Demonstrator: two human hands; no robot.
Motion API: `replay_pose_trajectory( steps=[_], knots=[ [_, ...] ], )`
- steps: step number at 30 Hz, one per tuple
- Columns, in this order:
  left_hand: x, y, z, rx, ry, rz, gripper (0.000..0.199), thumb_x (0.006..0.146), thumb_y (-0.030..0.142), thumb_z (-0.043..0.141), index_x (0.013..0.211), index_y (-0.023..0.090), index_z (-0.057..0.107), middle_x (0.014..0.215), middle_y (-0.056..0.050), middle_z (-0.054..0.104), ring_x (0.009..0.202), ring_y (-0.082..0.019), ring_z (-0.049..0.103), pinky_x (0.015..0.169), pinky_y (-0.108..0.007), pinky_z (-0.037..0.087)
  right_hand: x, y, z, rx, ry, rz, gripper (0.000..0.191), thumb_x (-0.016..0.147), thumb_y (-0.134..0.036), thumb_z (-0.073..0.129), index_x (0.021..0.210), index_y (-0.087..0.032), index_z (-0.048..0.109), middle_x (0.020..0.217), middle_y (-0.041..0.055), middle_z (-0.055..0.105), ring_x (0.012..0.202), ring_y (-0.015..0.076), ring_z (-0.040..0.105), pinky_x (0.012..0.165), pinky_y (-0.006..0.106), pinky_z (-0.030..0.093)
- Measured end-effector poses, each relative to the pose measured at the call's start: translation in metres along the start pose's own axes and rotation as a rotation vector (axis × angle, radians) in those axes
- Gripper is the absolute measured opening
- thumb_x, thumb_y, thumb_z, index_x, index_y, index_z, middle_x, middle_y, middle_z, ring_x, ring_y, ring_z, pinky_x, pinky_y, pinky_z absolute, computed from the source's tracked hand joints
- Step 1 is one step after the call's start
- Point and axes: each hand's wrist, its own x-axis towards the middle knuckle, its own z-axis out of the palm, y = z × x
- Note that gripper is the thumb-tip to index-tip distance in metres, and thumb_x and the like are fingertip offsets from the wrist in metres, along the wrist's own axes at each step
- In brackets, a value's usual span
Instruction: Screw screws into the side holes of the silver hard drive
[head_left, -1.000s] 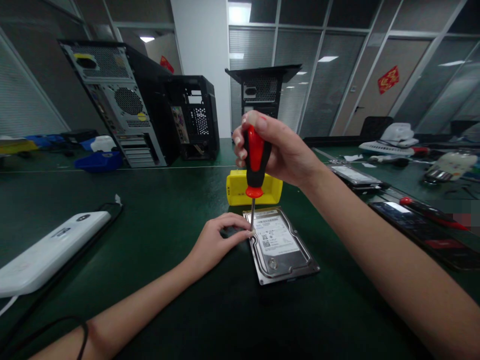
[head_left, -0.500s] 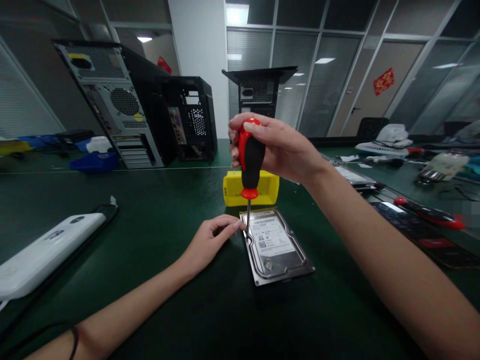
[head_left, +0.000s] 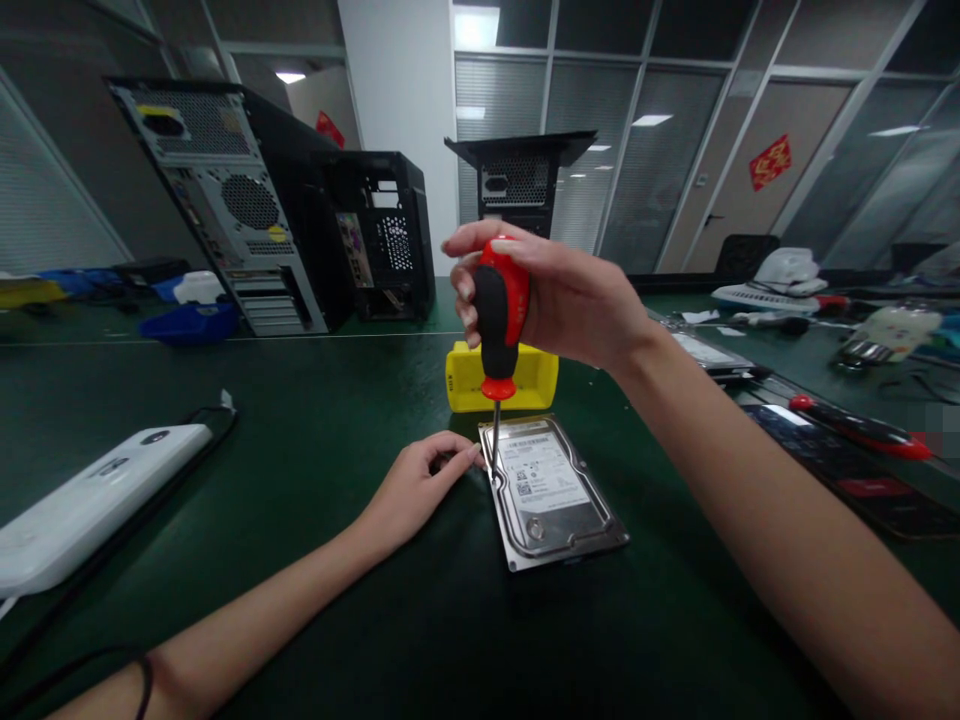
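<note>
A silver hard drive (head_left: 559, 500) with a white label lies flat on the dark green table. My right hand (head_left: 555, 290) is closed round the red and black handle of a screwdriver (head_left: 499, 330), which stands nearly upright. Its tip meets the drive near the left edge; the screw under it is too small to make out. Low at that same edge, my left hand (head_left: 427, 480) has its fingers curled and the fingertips against the side of the drive. Just behind the drive stands a yellow bin (head_left: 536, 380), partly covered by the screwdriver.
Computer cases (head_left: 277, 210) stand at the back left, with another case (head_left: 517, 185) behind my right hand. A white power strip (head_left: 97, 500) with its cable lies left. On the right are a second screwdriver (head_left: 862, 428), a dark flat panel (head_left: 840, 470) and another drive (head_left: 712, 352).
The screwdriver handle has turned about its axis, its red and black sides swapping. My right fingers have shifted on the handle, the index finger now straighter. The left fingertips have drawn back slightly.
</note>
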Motion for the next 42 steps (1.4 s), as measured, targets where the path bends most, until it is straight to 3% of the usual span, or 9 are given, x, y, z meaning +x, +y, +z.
replay_pose_trajectory(
  steps=[8, 12, 18, 22, 26, 30, 35, 39, 42],
  knots=[
    [-0.001, 0.000, 0.003, 0.020, -0.007, -0.007, 0.022, 0.090, 0.037, 0.047, 0.085, 0.017, 0.053, 0.068, 0.003, 0.048, 0.061, -0.013, 0.045, 0.055, -0.022, 0.036, 0.001, 0.006, 0.000, -0.079, 0.041, -0.087, 0.008, 0.086, -0.018, 0.049, 0.092, -0.016, 0.045, 0.084, -0.0004, 0.056, 0.075, 0.0079, 0.058, 0.076, 0.025, 0.050],
    [-0.002, 0.003, 0.003, 0.068, -0.059, 0.000, 0.022, 0.090, 0.037, 0.046, 0.084, 0.017, 0.054, 0.070, 0.003, 0.050, 0.064, -0.013, 0.047, 0.057, -0.022, 0.035, 0.002, 0.006, 0.002, -0.063, 0.059, -0.076, 0.010, 0.087, -0.023, 0.047, 0.094, -0.018, 0.043, 0.074, -0.0039, 0.049, 0.069, 0.0053, 0.052, 0.070, 0.021, 0.049],
    [-0.003, 0.009, 0.003, 0.165, -0.128, 0.015, 0.026, 0.092, 0.035, 0.043, 0.080, 0.017, 0.057, 0.072, 0.002, 0.055, 0.069, -0.016, 0.051, 0.061, -0.024, 0.037, 0.001, 0.002, 0.001, -0.018, 0.011, 0.019, 0.023, 0.091, -0.027, 0.033, 0.106, -0.015, 0.046, 0.087, 0.0013, 0.049, 0.077, 0.0093, 0.054, 0.076, 0.027, 0.050],
    [-0.003, 0.011, 0.004, 0.184, -0.159, 0.027, 0.026, 0.092, 0.035, 0.042, 0.080, 0.018, 0.057, 0.073, 0.002, 0.056, 0.070, -0.016, 0.052, 0.062, -0.024, 0.036, 0.001, 0.005, -0.002, -0.069, 0.072, -0.014, 0.014, 0.088, -0.025, 0.045, 0.097, -0.015, 0.049, 0.094, 0.0011, 0.052, 0.080, 0.0098, 0.057, 0.080, 0.028, 0.051],
    [-0.003, 0.011, 0.003, 0.220, -0.159, 0.036, 0.027, 0.092, 0.036, 0.041, 0.081, 0.018, 0.057, 0.075, 0.001, 0.056, 0.071, -0.016, 0.052, 0.062, -0.025, 0.036, 0.002, 0.009, -0.002, -0.109, 0.035, -0.072, 0.017, 0.083, -0.026, 0.055, 0.092, -0.018, 0.043, 0.084, -0.0003, 0.056, 0.070, 0.0087, 0.058, 0.071, 0.024, 0.051],
    [-0.002, 0.012, 0.003, 0.257, -0.153, 0.037, 0.026, 0.092, 0.036, 0.041, 0.081, 0.018, 0.057, 0.076, 0.001, 0.056, 0.072, -0.017, 0.052, 0.063, -0.025, 0.036, 0.002, 0.008, 0.001, -0.097, 0.013, -0.064, 0.014, 0.087, -0.025, 0.048, 0.095, -0.019, 0.039, 0.074, -0.0038, 0.050, 0.062, 0.0059, 0.052, 0.062, 0.020, 0.047],
    [-0.002, 0.012, 0.004, 0.258, -0.159, 0.041, 0.026, 0.092, 0.035, 0.040, 0.079, 0.018, 0.055, 0.074, 0.001, 0.055, 0.069, -0.016, 0.051, 0.061, -0.025, 0.035, 0.001, 0.002, 0.003, -0.075, -0.046, 0.002, 0.026, 0.093, -0.030, 0.025, 0.106, -0.016, 0.042, 0.081, 0.0004, 0.048, 0.074, 0.0099, 0.054, 0.071, 0.026, 0.048],
    [-0.003, 0.013, 0.004, 0.250, -0.159, 0.040, 0.026, 0.092, 0.035, 0.040, 0.078, 0.018, 0.055, 0.074, 0.001, 0.055, 0.069, -0.016, 0.051, 0.061, -0.025, 0.035, 0.001, 0.003, 0.002, -0.095, 0.022, 0.021, 0.020, 0.092, -0.030, 0.036, 0.099, -0.015, 0.047, 0.087, 0.0008, 0.049, 0.076, 0.0087, 0.054, 0.076, 0.026, 0.049],
    [-0.003, 0.012, 0.004, 0.244, -0.163, 0.037, 0.025, 0.091, 0.035, 0.041, 0.079, 0.018, 0.055, 0.072, 0.001, 0.054, 0.067, -0.016, 0.050, 0.060, -0.024, 0.035, 0.004, 0.008, 0.003, -0.114, 0.095, -0.049, 0.014, 0.087, -0.027, 0.048, 0.092, -0.015, 0.045, 0.089, 0.0003, 0.052, 0.075, 0.0077, 0.056, 0.078, 0.028, 0.051]
  ],
)
